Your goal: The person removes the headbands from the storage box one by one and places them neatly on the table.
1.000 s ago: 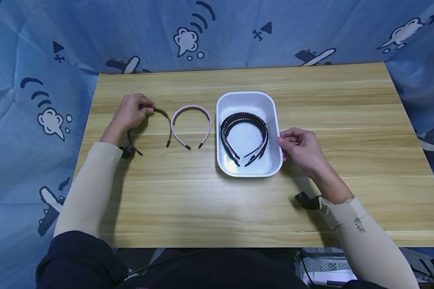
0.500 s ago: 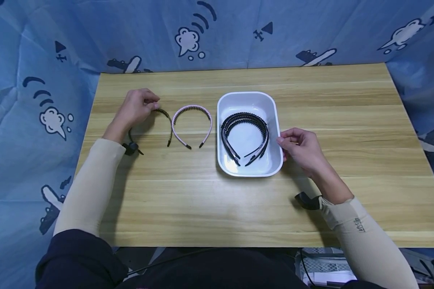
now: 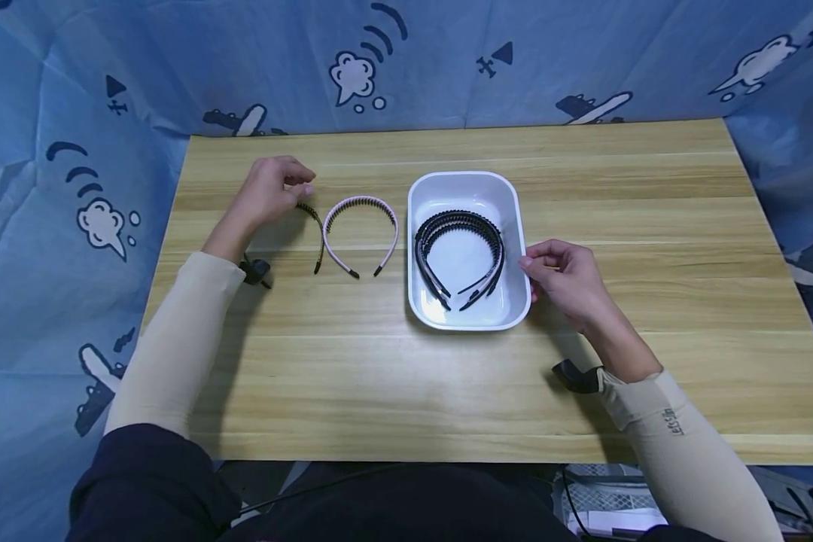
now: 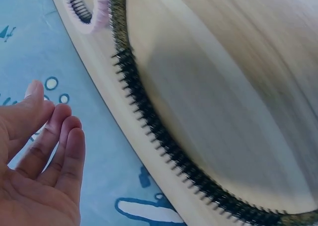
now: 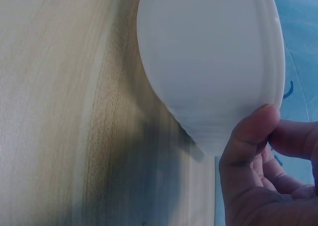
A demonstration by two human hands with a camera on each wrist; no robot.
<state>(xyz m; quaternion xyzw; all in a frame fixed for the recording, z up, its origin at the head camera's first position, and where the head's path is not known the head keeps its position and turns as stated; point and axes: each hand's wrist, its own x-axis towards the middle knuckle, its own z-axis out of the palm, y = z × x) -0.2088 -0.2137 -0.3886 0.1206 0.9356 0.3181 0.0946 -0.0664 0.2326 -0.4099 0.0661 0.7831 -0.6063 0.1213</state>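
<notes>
A dark, gold-flecked headband (image 3: 312,213) with comb teeth lies on the table at left. My left hand (image 3: 271,190) is over its upper part and hides some of it. In the left wrist view this hand (image 4: 47,166) has loosely bent fingers, holds nothing and appears apart from the headband (image 4: 158,136). Just right of it, touching or nearly so, lies a pink headband (image 3: 362,200). Several black headbands (image 3: 457,220) are nested inside a white plastic tray (image 3: 457,194). My right hand (image 3: 564,280) pinches the tray's right rim between thumb and fingers, also seen in the right wrist view.
The wooden table (image 3: 352,376) carries the tray near its middle. Blue patterned cloth (image 3: 427,68) hangs behind the table and at both sides. Below the front edge at right stands a basket (image 3: 606,497) with white items in it.
My left hand has moved away from the dark headband, up and to the right, its fingers lifting off. The right hand, the tray and the headbands have stayed in place.
</notes>
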